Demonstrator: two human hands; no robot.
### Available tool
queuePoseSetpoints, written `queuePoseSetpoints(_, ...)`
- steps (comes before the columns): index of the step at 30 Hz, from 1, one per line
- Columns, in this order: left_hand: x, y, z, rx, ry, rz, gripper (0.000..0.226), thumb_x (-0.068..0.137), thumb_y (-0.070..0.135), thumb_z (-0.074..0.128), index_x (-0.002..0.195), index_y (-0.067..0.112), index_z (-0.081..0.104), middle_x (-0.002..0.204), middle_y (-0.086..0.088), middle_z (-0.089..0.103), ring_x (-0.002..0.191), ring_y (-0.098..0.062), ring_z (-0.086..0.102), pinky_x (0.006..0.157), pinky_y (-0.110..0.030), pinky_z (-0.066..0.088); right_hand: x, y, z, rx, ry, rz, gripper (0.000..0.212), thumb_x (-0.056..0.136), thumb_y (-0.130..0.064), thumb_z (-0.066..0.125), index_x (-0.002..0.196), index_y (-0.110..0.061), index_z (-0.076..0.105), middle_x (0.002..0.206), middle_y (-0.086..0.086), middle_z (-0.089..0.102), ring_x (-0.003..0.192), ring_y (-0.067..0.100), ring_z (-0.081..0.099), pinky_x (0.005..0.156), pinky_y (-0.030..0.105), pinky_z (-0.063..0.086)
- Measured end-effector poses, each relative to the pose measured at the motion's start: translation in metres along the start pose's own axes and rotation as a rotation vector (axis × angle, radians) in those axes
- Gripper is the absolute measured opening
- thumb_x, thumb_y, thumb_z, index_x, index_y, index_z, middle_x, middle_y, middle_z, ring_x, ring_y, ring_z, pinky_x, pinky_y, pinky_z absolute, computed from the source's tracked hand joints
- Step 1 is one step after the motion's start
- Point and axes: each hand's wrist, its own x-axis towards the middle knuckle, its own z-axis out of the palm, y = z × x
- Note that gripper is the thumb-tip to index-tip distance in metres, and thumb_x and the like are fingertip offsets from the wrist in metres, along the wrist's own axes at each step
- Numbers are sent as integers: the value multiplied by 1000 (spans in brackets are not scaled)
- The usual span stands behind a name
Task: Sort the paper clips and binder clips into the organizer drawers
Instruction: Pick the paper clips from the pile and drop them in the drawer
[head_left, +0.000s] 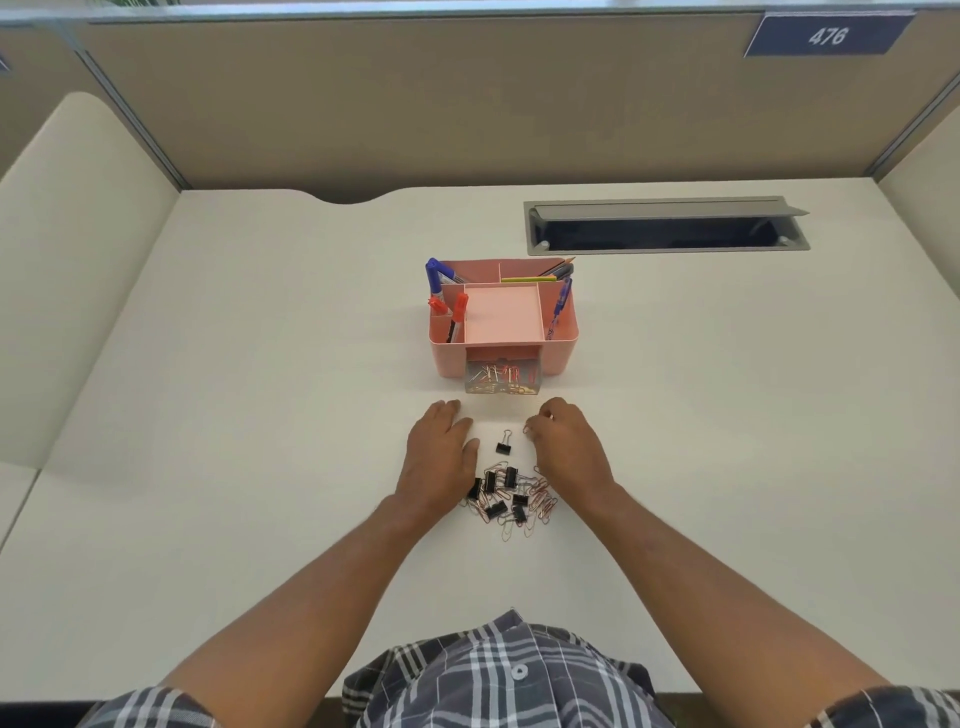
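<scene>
Looking down past my forearms, I see my left hand (441, 457) lying flat on the desk (234, 415), fingers straight and holding nothing, while my right hand (569, 447) has its fingers curled, pinching a paper clip (527, 430) at the fingertips. Between the two hands one binder clip (502, 445) stands alone, and just behind it, between my wrists, lies the mixed pile (511, 501) of black binder clips and thin wire paper clips, its left edge tucked against my left hand. Just ahead of both hands sits the pink organizer (561, 353). Its clear drawer (503, 378) is pulled out toward me and holds a tangle of paper clips. Above the drawer the square central tray (503, 314) shows only its pink floor. The compartment ahead of my left hand holds a blue marker (434, 277) and red-capped markers (458, 309); the one ahead of my right hand holds a blue pen (560, 304). The back compartment carries pencils (558, 268).
</scene>
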Motion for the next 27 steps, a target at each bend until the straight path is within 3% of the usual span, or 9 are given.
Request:
queuePoseSetpoints(5, -1, -1, 8, 9, -74, -14, 49, 93, 33, 40, 122, 0, 62, 141, -22, 50, 134, -41, 40, 111, -50, 35, 4, 6, -1, -1, -17, -59, 11, 91, -8, 59, 88, -1, 68, 89, 12, 58, 83, 31, 54, 68, 41, 51)
queuePoseSetpoints(10, -2, -1, 10, 31, -105, -12, 47, 97, 32, 40, 129, 3, 56, 148, -19, 42, 141, -38, 31, 114, -51, 28, 2, 2, -4, -19, -26, -95, 13, 90, -6, 55, 82, -3, 64, 86, 12, 59, 81, 32, 55, 69, 41, 48)
queuePoseSetpoints(13, -1, 1, 9, 32, -107, -22, 47, 97, 34, 38, 130, 5, 55, 149, -18, 40, 141, -37, 29, 114, -50, 28, -3, -9, -18, 94, -5, -103, 13, 91, -16, 54, 82, -10, 61, 79, 3, 59, 73, 20, 53, 67, 37, 48)
queuePoseSetpoints(15, -2, 2, 9, 25, -103, -31, 47, 98, 34, 39, 132, 5, 55, 150, -18, 39, 143, -37, 28, 115, -50, 26, -7, -22, -33, 204, 106, -203, 10, 92, -16, 56, 84, -13, 62, 76, -2, 59, 69, 13, 51, 66, 30, 48)
queuePoseSetpoints(19, -1, 1, 11, 55, -107, -27, 41, 98, 35, 39, 125, 9, 56, 146, -16, 43, 137, -37, 33, 110, -49, 32, 13, -36, -52, 263, 367, -209, 14, 95, -12, 59, 101, -8, 70, 86, 2, 65, 79, 15, 57, 71, 23, 48)
queuePoseSetpoints(24, 2, 7, 1, -97, -18, -55, 36, 97, 33, 46, 123, 10, 57, 129, -8, 56, 123, -28, 49, 103, -41, 40, 41, -38, -60, 197, 338, -191, 19, 91, -4, 59, 107, -4, 70, 98, 11, 71, 92, 27, 63, 77, 40, 56)
queuePoseSetpoints(27, 4, 17, -11, -321, 96, -211, 31, 98, 32, 52, 121, 13, 54, 118, -2, 64, 110, -20, 57, 93, -32, 42, 39, -37, -59, 189, 349, -185, 20, 91, -7, 56, 105, -6, 71, 96, 8, 71, 92, 24, 61, 75, 38, 55)
